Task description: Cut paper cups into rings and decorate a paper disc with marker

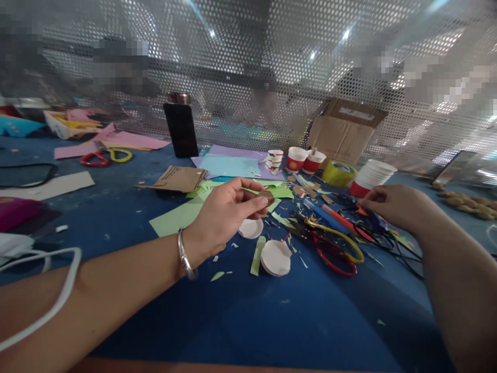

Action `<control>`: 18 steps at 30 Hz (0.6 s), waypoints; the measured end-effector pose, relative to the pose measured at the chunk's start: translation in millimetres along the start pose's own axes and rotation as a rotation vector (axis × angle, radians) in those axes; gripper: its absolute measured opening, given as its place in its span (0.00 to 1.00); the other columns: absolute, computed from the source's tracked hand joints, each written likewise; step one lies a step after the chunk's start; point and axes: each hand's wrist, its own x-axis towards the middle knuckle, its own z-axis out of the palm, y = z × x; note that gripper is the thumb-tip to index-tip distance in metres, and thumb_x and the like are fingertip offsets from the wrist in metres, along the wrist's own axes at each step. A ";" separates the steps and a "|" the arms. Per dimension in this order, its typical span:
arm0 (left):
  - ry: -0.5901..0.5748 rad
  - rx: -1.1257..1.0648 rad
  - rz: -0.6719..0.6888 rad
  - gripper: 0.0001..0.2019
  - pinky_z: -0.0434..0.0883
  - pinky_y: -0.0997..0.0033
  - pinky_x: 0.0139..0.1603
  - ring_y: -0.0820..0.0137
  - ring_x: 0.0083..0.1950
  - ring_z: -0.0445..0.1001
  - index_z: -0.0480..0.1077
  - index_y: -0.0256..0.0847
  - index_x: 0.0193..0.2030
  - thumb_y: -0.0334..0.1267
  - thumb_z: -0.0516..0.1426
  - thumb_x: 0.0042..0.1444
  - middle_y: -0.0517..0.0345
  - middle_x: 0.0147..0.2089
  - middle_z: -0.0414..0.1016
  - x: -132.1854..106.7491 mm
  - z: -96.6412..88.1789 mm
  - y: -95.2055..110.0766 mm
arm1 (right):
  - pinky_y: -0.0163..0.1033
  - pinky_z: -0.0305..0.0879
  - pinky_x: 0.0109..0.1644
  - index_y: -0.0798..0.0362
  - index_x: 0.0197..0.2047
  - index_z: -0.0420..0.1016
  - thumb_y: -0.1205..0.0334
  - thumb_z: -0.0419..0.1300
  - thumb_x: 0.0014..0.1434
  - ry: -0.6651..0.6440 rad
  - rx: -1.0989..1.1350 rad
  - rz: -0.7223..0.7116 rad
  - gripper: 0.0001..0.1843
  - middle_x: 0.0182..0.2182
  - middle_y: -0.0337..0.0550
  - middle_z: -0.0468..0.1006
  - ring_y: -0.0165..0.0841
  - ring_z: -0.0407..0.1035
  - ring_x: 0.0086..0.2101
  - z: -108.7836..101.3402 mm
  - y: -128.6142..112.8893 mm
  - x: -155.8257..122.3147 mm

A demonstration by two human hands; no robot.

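My left hand (225, 212), with a metal bangle on the wrist, pinches a small brown cardboard piece (267, 196) between thumb and fingers above the blue table (272, 321). My right hand (392, 204) reaches toward a pile of pens and scissors at the right, its fingers curled near a stack of white and red paper cups (370, 178); what it holds, if anything, is hidden. Below the left hand lie two white paper discs (275, 257) and green paper strips (257, 255).
Red and yellow scissors (336, 248) lie by the right hand. Further back are green and blue paper sheets (229, 167), cardboard pieces (179, 178), a black phone (180, 129), red cups (305, 159), yellow tape (338, 173), a cardboard box (345, 129). A perforated screen backs the table.
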 end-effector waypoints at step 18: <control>-0.027 0.035 0.068 0.11 0.73 0.70 0.42 0.74 0.36 0.75 0.71 0.39 0.45 0.31 0.63 0.55 0.59 0.36 0.76 4.3 -4.6 -5.0 | 0.39 0.66 0.23 0.55 0.18 0.74 0.69 0.67 0.50 -0.038 0.492 0.211 0.12 0.16 0.47 0.73 0.32 0.68 0.18 11.1 20.7 -4.6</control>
